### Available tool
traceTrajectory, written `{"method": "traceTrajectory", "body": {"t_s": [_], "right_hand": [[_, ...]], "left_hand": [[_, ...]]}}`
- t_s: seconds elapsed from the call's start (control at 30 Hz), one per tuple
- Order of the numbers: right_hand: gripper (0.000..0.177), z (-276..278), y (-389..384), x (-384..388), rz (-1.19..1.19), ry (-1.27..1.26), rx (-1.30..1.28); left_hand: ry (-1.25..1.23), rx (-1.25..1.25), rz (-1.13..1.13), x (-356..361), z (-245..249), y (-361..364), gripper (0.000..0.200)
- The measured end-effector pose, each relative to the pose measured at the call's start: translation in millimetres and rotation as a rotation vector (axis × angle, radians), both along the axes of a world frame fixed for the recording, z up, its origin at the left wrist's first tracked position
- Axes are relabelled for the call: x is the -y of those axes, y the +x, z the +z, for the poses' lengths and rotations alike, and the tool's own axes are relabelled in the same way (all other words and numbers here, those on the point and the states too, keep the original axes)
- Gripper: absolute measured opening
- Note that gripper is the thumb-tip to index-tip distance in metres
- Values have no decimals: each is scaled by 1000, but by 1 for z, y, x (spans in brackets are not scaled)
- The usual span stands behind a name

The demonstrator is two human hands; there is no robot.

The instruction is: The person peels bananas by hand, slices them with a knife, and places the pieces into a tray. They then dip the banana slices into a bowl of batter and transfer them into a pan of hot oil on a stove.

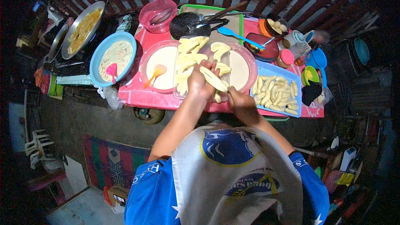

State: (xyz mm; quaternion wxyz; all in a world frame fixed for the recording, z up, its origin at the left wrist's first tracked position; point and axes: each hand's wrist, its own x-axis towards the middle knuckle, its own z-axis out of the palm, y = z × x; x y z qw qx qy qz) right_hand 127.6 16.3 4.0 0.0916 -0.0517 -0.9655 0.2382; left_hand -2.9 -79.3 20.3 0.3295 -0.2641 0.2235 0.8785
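My left hand (pixel 199 84) grips a peeled banana (pixel 213 79) over a clear tray (pixel 180 96) stacked with several flattened banana pieces (pixel 188 60). My right hand (pixel 238 102) sits just right of it at the table's near edge, fingers curled at the banana's lower end; whether it holds something small I cannot tell. A blue tray (pixel 296 79) of several peeled bananas (pixel 275 93) lies right of my right hand.
Pink bowl (pixel 143 68) of white batter with an orange spoon (pixel 155 75) left of the tray; blue bowl (pixel 102 54) of batter further left. A pan (pixel 83 27) of oil at far left. Black skimmer (pixel 187 23), blue spatula (pixel 235 34), jars and cups at the back right.
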Motion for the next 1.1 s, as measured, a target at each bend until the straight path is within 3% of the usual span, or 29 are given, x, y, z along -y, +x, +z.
{"method": "traceTrajectory", "body": {"t_s": [0.1,0.23,0.7,0.83,0.9,1.1], "right_hand": [[13,8,26,-5,-64,-152,-8],[12,16,40,-9,-89,-124,153],[8,12,24,-1,-20,18,-178],[8,17,16,3,-9,86,-211],[17,20,13,3,31,173,-126],[13,8,8,2,29,49,-218]], "left_hand": [[1,9,45,4,11,-4,34],[-32,-33,55,-1,8,0,35],[-35,-50,0,-10,5,12,32],[-20,-51,-31,-12,1,14,29],[-23,-34,-31,-12,3,12,29],[-33,-7,-39,-9,3,9,27]]}}
